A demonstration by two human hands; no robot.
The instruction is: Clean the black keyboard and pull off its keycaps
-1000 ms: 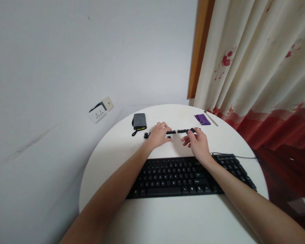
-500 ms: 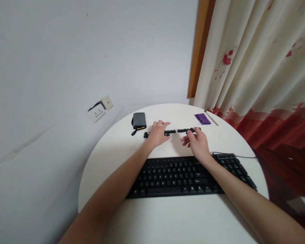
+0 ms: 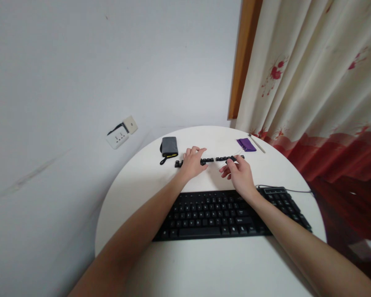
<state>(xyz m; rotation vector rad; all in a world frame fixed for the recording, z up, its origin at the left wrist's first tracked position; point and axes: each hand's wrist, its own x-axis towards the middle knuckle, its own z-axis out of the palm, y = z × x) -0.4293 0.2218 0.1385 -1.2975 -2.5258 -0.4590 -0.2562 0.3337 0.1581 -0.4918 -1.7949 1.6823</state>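
My left hand [image 3: 192,163] is over the left part of a row of loose black keycaps [image 3: 208,160], fingers bent and apart, hiding some of them. No object shows in its grasp. Farther right, my right hand [image 3: 240,172] pinches a keycap puller [image 3: 233,158], a small black grip with thin pale wires, between thumb and fingers. The row continues behind that hand. In front of both hands lies a black keyboard [image 3: 204,214], partly covered by my forearms; its upper row of key places looks bare.
A grey pouch [image 3: 170,146] with a black loop lies at the back left of the round white table [image 3: 185,264]. At the back right are a purple pouch [image 3: 246,144] and a thin brush-like stick [image 3: 258,144]. The keyboard's cable [image 3: 297,191] runs off the right edge.
Both hands hold nearly the same places; the right hand has shifted very slightly left. The keycaps and keyboard stay put.
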